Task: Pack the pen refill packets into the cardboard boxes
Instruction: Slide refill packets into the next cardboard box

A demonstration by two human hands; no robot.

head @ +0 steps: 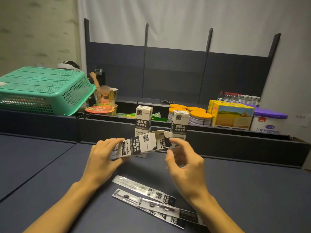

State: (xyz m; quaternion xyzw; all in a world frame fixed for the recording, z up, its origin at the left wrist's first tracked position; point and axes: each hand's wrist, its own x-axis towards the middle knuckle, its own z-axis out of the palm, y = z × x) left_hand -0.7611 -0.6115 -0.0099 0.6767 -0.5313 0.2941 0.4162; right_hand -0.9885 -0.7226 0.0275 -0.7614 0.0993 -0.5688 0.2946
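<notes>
Surface: dark blue tabletop [50, 165], with a low dark ledge along its far edge and a dark shelving panel [168, 68] against a pale wall behind.
Left hand: the left hand [102, 158] grips the lower end of a black-and-white cardboard box [141, 145], fingers curled round it, held above the table.
Right hand: the right hand [183, 162] is at the box's open end, fingers curled, fingertips touching the flaps there; whether it truly pinches a flap I cannot tell.
Held box: lies roughly sideways between the two hands, its top flaps standing open toward the right.
Standing boxes: two more boxes of the same print stand upright past the hands, one [143, 120] left of centre, another [180, 125] just to its right, both closed on top.
Refill packets: several long flat pen refill packets [148, 195] lie overlapping on the tabletop near the forearms, slanting toward the lower right.
Left side: a green plastic basket [45, 88] sits upside down on the ledge.
Beyond the ledge: instant noodle cups [104, 100], orange-lidded tins [200, 116], a yellow carton [232, 115], a purple-lidded tub [269, 121] and water bottles [239, 96].
</notes>
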